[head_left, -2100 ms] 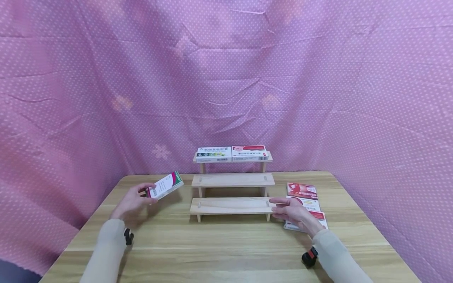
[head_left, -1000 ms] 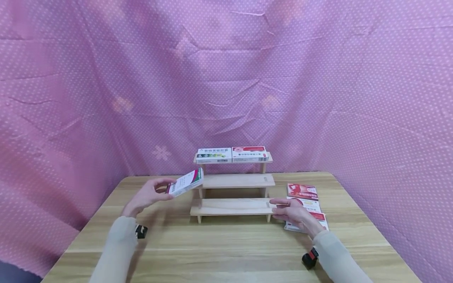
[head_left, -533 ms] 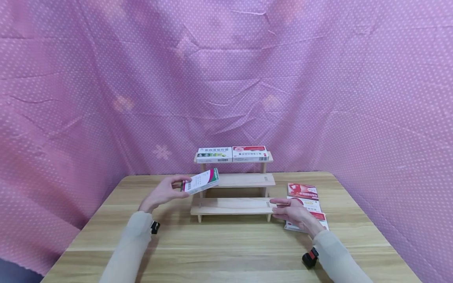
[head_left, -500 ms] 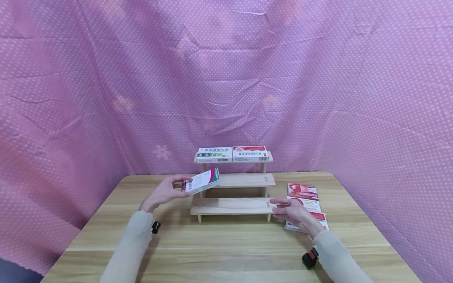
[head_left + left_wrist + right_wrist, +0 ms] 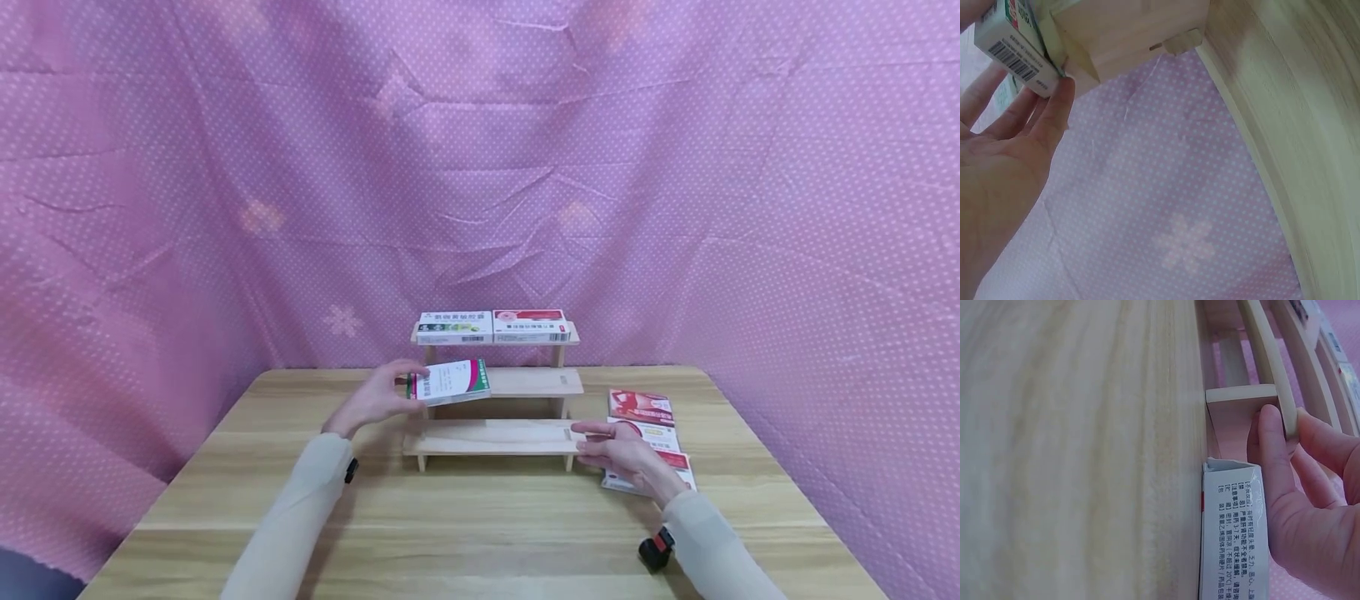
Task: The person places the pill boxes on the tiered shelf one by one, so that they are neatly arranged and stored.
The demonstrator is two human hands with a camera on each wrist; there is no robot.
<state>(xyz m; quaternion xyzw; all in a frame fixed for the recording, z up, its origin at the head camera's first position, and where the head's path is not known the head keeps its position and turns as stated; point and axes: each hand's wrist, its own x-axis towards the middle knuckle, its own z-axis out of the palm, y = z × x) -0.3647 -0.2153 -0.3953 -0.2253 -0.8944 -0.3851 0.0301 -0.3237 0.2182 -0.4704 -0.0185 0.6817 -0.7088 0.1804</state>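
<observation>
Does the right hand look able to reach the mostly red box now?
Probably yes: the red box lies close by with nothing visible on it, though the right hand would first have to release the shelf.

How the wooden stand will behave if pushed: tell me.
The wooden stand looks stiff, as its top board lies straight under two boxes. It is probably light for its size: thin boards on slim legs, with open gaps between. A push would likely slide it, not roll it, though the right hand pinching its lowest board may steady it.
</observation>
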